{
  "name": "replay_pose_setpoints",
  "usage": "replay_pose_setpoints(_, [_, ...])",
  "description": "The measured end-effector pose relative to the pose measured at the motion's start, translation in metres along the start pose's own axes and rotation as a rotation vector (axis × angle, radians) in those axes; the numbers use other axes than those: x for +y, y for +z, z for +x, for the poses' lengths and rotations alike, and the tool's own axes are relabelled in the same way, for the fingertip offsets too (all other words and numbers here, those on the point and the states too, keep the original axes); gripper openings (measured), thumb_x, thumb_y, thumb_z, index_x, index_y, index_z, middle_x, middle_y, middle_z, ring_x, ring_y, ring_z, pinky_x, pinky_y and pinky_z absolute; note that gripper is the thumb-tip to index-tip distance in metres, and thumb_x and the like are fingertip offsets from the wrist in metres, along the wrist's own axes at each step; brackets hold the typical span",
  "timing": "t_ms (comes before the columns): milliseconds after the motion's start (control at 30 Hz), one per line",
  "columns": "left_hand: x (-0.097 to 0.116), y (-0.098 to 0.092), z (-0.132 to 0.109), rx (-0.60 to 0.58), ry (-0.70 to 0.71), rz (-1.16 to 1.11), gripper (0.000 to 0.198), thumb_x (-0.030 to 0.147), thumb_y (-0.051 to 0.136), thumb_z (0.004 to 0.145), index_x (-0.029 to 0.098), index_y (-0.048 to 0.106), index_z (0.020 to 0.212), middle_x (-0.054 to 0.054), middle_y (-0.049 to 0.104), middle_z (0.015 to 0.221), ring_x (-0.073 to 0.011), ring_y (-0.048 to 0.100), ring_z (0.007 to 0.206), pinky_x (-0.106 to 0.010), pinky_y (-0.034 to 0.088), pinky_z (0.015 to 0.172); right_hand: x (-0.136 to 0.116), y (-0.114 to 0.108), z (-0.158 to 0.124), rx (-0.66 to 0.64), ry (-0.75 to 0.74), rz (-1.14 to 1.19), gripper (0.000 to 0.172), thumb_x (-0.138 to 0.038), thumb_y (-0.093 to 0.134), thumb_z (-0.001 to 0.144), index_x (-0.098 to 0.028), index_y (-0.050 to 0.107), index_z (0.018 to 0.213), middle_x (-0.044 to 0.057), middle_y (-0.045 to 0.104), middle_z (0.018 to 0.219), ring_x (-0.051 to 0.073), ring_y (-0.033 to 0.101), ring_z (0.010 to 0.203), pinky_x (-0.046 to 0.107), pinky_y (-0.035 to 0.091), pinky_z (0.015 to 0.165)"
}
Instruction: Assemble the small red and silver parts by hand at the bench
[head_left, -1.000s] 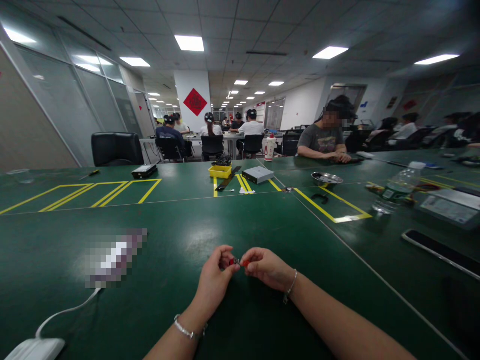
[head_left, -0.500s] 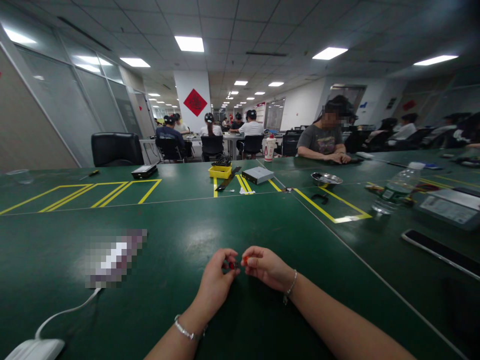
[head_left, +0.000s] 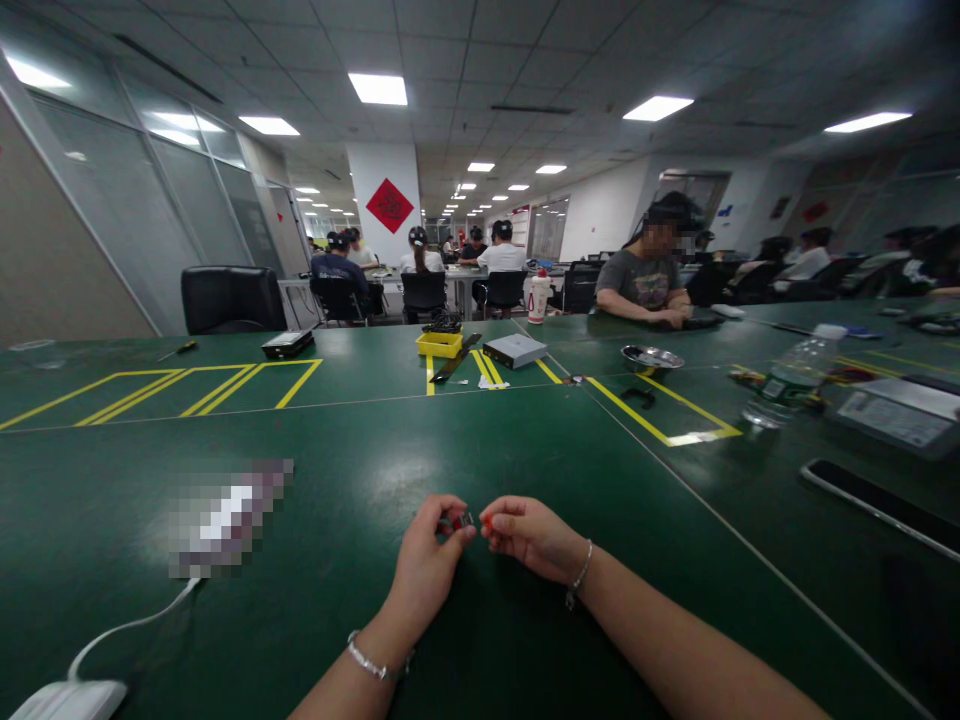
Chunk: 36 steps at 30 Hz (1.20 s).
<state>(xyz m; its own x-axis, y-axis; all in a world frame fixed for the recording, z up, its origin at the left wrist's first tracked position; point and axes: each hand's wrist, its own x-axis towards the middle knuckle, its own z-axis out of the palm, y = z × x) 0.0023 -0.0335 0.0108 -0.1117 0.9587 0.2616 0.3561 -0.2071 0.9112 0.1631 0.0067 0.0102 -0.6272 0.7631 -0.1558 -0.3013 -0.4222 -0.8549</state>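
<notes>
Just above the near part of the green table (head_left: 352, 450), my two hands face each other with a narrow gap between the fingertips. In my left hand (head_left: 431, 550) a small red and dark piece with a metallic-looking end (head_left: 463, 521) is pinched between thumb and fingers. My right hand (head_left: 534, 535) pinches a small orange piece (head_left: 487, 521), mostly covered by the fingers. Both pieces are too small to name their kind. They point toward each other and appear apart.
A blurred-out device (head_left: 225, 515) with a white cable lies left. Farther off are a yellow tray (head_left: 439, 345), a grey box (head_left: 514, 350) and a metal bowl (head_left: 652, 358). To the right stand a plastic bottle (head_left: 796, 380) and a phone (head_left: 885, 505). A person (head_left: 649, 270) sits across the table.
My left hand has turned slightly, so more of the red piece and its metallic end shows. The right hand with the orange piece has shifted very slightly left.
</notes>
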Motion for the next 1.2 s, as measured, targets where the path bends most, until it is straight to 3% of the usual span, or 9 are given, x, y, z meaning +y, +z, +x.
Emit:
replay_pose_setpoints(200, [0.0001,-0.0003,0.0006,0.014,-0.055,-0.079,0.022,0.024,0.053,0.069,0.019,0.050,0.090,0.001,0.059,0.075,-0.0134,0.056,0.072,-0.028,0.042,0.070,-0.0012,0.0008,-0.0019,-0.002,0.003,-0.026,0.021,-0.013,0.071,0.052,-0.013,0.060,0.070,0.001,0.062,0.071,0.008,0.054,0.059,0.025,0.039,0.064])
replay_pose_setpoints(400, [0.0008,-0.0010,-0.0014,-0.095,-0.065,-0.161,0.024,0.024,0.044,0.076,0.018,0.044,0.100,-0.002,0.062,0.079,-0.0139,0.058,0.074,-0.031,0.043,0.073,0.0004,0.0002,-0.0003,-0.008,0.007,-0.039,0.019,-0.021,0.066,0.061,-0.011,0.060,0.077,0.002,0.060,0.069,0.008,0.054,0.058,0.025,0.039,0.062])
replay_pose_setpoints(567, [-0.0024,0.0001,-0.0002,-0.128,-0.071,-0.167,0.031,0.017,0.049,0.071,0.019,0.044,0.102,-0.002,0.061,0.082,-0.0143,0.058,0.077,-0.031,0.043,0.074,0.0015,-0.0004,0.0011,-0.006,0.011,-0.029,0.020,-0.029,0.060,0.069,-0.011,0.059,0.076,0.001,0.057,0.060,0.007,0.052,0.053,0.024,0.038,0.058])
replay_pose_setpoints(733, [-0.0042,0.0026,0.0004,-0.141,-0.098,-0.226,0.034,0.012,0.053,0.064,0.019,0.044,0.097,0.000,0.059,0.080,-0.0133,0.058,0.074,-0.030,0.045,0.071,0.0018,-0.0025,0.0009,-0.016,-0.020,0.025,0.018,-0.016,0.067,0.060,-0.012,0.058,0.076,0.001,0.060,0.071,0.008,0.055,0.061,0.024,0.040,0.063])
replay_pose_setpoints(933, [-0.0020,0.0026,-0.0011,-0.103,-0.062,-0.108,0.032,0.011,0.058,0.059,0.019,0.047,0.088,0.003,0.056,0.072,-0.0115,0.054,0.066,-0.027,0.044,0.067,0.0012,-0.0024,0.0012,0.001,-0.034,0.054,0.022,-0.010,0.068,0.055,-0.013,0.057,0.075,0.000,0.060,0.070,0.008,0.055,0.061,0.024,0.040,0.064])
replay_pose_setpoints(1200, [-0.0061,0.0041,-0.0011,-0.063,-0.040,-0.003,0.031,0.016,0.061,0.058,0.020,0.049,0.086,0.004,0.049,0.070,-0.0111,0.050,0.064,-0.027,0.042,0.065,-0.0001,0.0001,0.0021,-0.004,-0.021,0.041,0.016,-0.027,0.058,0.071,-0.012,0.055,0.073,0.000,0.057,0.060,0.007,0.053,0.054,0.023,0.039,0.058])
